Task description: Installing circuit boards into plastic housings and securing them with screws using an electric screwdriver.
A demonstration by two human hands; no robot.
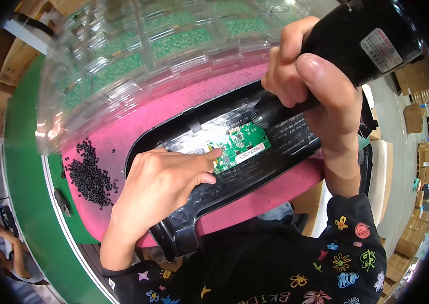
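Observation:
A green circuit board [247, 144] with a white label strip lies inside a long black plastic housing [224, 192]. My left hand [156, 180] reaches in over the housing's left part. Its index finger and thumb are at the board's left end, holding it, while the other fingers curl under. My right hand [320, 88] is wrapped round a black power screwdriver [348, 38], held tilted above the housing's right part. The tool's front end points down toward the board's upper right corner; its tip is hidden or too dark to make out.
The housing rests on a pink mat [141, 121] on a green table [27, 167]. A pile of small black screws [90, 175] lies left. Stacked clear plastic trays [174, 43] with green boards stand behind. Another person [19, 256] sits far left; cardboard boxes [414, 119] stand right.

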